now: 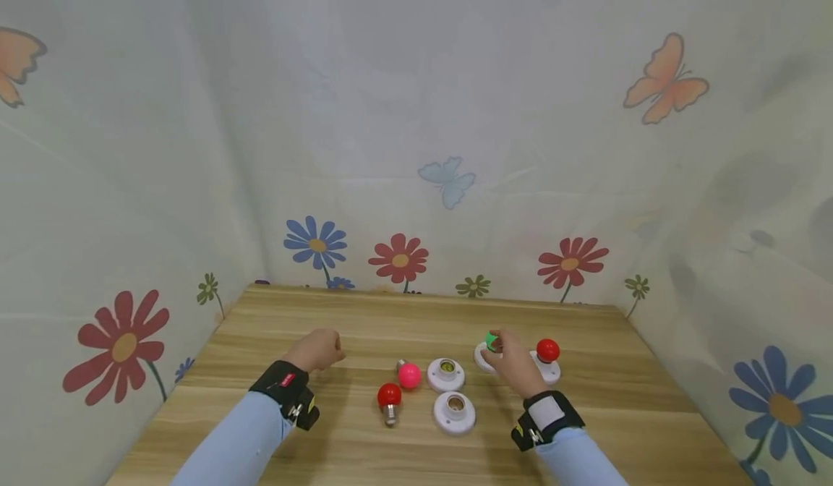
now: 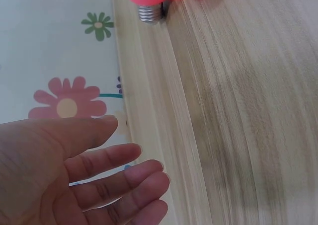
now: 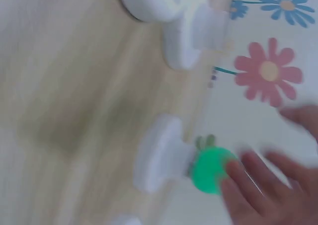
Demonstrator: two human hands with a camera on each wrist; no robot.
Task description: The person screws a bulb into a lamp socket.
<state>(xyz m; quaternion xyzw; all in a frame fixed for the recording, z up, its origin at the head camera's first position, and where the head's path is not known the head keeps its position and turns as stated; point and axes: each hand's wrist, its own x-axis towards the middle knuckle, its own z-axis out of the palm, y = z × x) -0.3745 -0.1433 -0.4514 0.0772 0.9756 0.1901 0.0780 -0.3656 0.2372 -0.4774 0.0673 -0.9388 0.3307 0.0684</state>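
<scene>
A green light bulb stands upright in a white lamp socket right of the table's middle. My right hand is at that bulb; in the right wrist view its fingers are spread and blurred beside the green globe, the thumb well apart. Whether the fingertips touch the globe I cannot tell. My left hand hovers over the left side of the table, its fingers loosely bent and holding nothing. Nearest to it lie a pink bulb and a red bulb, both on their sides.
Two white sockets without bulbs, one farther back and one nearer, stand mid-table. Right of my right hand, another red bulb sits in its socket. A flower-patterned curtain surrounds the wooden table.
</scene>
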